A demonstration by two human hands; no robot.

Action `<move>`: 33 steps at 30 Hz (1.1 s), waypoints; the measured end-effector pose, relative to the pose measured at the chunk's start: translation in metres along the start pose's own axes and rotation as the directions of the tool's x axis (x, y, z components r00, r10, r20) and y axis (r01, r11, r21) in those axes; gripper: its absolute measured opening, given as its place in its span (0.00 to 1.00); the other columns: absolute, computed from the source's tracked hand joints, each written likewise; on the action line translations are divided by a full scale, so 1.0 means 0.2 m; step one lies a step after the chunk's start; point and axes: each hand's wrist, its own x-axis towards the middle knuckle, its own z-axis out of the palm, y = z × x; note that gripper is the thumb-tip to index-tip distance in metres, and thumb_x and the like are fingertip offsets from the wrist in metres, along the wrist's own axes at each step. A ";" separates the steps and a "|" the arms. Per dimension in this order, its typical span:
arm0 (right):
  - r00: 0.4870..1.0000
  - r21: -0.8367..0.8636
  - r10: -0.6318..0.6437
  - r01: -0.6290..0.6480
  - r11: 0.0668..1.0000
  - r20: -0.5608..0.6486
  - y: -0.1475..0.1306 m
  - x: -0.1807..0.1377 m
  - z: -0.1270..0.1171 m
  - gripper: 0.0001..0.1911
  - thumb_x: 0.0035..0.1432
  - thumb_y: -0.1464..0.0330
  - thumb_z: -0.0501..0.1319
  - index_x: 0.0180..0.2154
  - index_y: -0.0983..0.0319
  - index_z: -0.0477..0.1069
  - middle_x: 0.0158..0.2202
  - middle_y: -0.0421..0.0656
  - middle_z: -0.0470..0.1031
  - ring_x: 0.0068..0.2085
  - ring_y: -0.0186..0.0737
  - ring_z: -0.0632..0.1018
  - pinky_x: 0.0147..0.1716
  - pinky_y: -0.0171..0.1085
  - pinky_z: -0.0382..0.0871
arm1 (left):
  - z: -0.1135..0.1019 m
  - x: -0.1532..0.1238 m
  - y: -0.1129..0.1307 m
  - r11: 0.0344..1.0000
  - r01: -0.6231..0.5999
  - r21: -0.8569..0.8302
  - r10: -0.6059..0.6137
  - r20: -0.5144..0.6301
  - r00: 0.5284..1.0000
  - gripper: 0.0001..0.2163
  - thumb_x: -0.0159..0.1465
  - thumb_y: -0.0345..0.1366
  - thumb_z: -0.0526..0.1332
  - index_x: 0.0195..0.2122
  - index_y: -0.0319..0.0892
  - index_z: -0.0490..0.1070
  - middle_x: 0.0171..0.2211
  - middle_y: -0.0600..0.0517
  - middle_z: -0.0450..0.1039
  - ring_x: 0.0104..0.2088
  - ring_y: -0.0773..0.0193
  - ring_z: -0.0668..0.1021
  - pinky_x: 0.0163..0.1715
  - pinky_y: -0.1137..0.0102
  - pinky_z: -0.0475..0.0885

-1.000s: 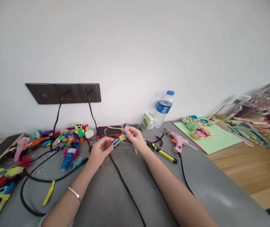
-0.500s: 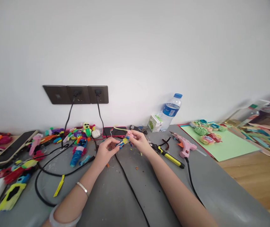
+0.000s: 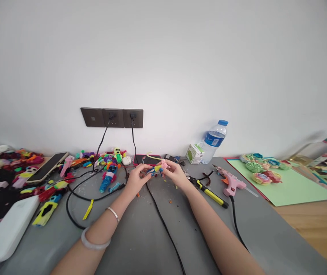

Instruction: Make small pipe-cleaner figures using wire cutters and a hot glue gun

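Both my hands meet over the grey table around a small fuzzy pipe-cleaner figure (image 3: 158, 168) in yellow, blue and pink. My left hand (image 3: 136, 179) pinches its blue end between thumb and fingers. At the pink end, my right hand (image 3: 175, 175) is closed on the figure. A pale yellow-green pipe cleaner (image 3: 152, 157) curves up and left from the figure. Behind the hands lies a phone with a pink edge (image 3: 140, 158). Yellow-handled pliers (image 3: 211, 193) rest right of my right hand, and a blue fuzzy figure (image 3: 106, 180) lies left of my left hand.
A pink glue gun (image 3: 232, 183) with a black cord lies at right, before a green paper sheet (image 3: 295, 187) bearing crumpled paper flowers. A water bottle (image 3: 213, 141) and small box (image 3: 195, 154) stand by the wall. Black cables (image 3: 163, 221) cross the table; fuzzy figures crowd the left.
The view has swung left, so things sit further right in the picture. Both hands stay on the figure, which is turned more level, with the hands slightly apart differently around it.
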 end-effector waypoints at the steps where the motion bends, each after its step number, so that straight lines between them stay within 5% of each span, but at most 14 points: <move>1: 1.000 -0.009 -0.006 0.006 1.000 -0.024 0.01 0.00 0.00 0.22 0.49 0.50 0.67 0.34 0.63 0.74 0.28 0.40 0.71 0.24 0.32 0.68 0.25 0.34 0.66 | 0.00 0.00 0.00 1.000 0.001 -0.012 -0.001 0.003 1.000 0.10 0.57 0.31 0.62 0.40 0.41 0.76 0.39 0.46 0.76 0.38 0.61 0.78 0.32 0.70 0.76; 5: 0.997 -0.027 0.012 -0.014 1.000 -0.073 0.03 0.01 0.00 0.26 0.52 0.45 0.61 0.26 0.62 0.69 0.22 0.37 0.64 0.23 0.33 0.66 0.25 0.35 0.65 | 0.00 0.00 0.01 0.995 0.029 -0.098 -0.029 -0.003 1.000 0.09 0.57 0.33 0.62 0.39 0.41 0.75 0.41 0.46 0.77 0.44 0.58 0.79 0.40 0.65 0.77; 9: 0.999 -0.223 -0.009 0.016 0.975 0.033 0.01 -0.01 0.01 0.19 0.55 0.52 0.61 0.34 0.62 0.70 0.22 0.35 0.63 0.24 0.33 0.66 0.25 0.32 0.62 | 0.00 0.01 0.02 0.967 0.077 -0.241 -0.071 0.032 0.997 0.10 0.56 0.35 0.64 0.39 0.40 0.73 0.46 0.43 0.78 0.47 0.56 0.80 0.49 0.60 0.75; 16: 0.977 -0.687 -0.009 0.157 0.709 0.214 -0.11 -0.06 -0.02 0.02 0.53 0.71 0.64 0.28 0.62 0.74 0.26 0.38 0.70 0.28 0.34 0.69 0.30 0.33 0.60 | -0.01 0.00 0.05 0.950 0.125 -0.287 -0.108 0.074 0.991 0.15 0.56 0.44 0.66 0.40 0.40 0.70 0.42 0.41 0.81 0.46 0.53 0.81 0.47 0.59 0.75; 20: 0.993 -0.837 0.097 -0.110 0.536 -0.068 -0.25 -0.13 -0.16 0.06 0.58 0.67 0.61 0.34 0.61 0.75 0.36 0.44 0.76 0.36 0.38 0.74 0.36 0.34 0.63 | -0.02 0.00 0.06 0.975 0.084 -0.204 -0.073 0.063 0.995 0.13 0.56 0.42 0.66 0.38 0.40 0.71 0.42 0.43 0.80 0.46 0.54 0.81 0.46 0.61 0.75; 23: 0.894 -0.820 0.201 -0.447 0.357 -0.400 -0.34 -0.25 -0.36 0.09 0.58 0.64 0.60 0.37 0.62 0.74 0.39 0.48 0.78 0.39 0.43 0.77 0.37 0.36 0.64 | -0.02 0.01 0.06 0.984 0.059 -0.171 -0.052 0.042 0.998 0.12 0.55 0.42 0.66 0.37 0.41 0.71 0.40 0.45 0.79 0.43 0.56 0.80 0.43 0.62 0.76; 26: 0.727 -0.694 0.249 -0.686 0.221 -0.640 -0.39 -0.38 -0.60 0.12 0.59 0.64 0.57 0.32 0.65 0.74 0.30 0.54 0.77 0.35 0.50 0.78 0.32 0.40 0.64 | 0.00 0.01 0.07 0.979 0.060 -0.196 -0.054 0.036 0.998 0.13 0.54 0.41 0.67 0.37 0.41 0.71 0.38 0.47 0.78 0.41 0.57 0.80 0.41 0.63 0.76; 29: 0.589 -0.571 0.344 -0.804 0.165 -0.731 -0.35 -0.50 -0.78 0.14 0.56 0.63 0.59 0.24 0.64 0.72 0.19 0.49 0.73 0.23 0.46 0.75 0.26 0.40 0.64 | 0.05 -0.01 0.11 0.964 0.090 -0.251 -0.077 0.063 0.995 0.14 0.54 0.41 0.67 0.39 0.41 0.71 0.39 0.46 0.77 0.41 0.57 0.80 0.39 0.64 0.77; 33: 0.599 -0.536 0.360 -0.801 0.268 -0.715 -0.23 -0.57 -0.85 0.14 0.54 0.59 0.60 0.23 0.61 0.72 0.14 0.40 0.69 0.17 0.37 0.71 0.22 0.36 0.65 | 0.14 -0.08 0.20 0.948 0.154 -0.278 -0.090 0.228 0.969 0.13 0.57 0.40 0.65 0.41 0.41 0.72 0.42 0.45 0.78 0.41 0.57 0.80 0.38 0.65 0.77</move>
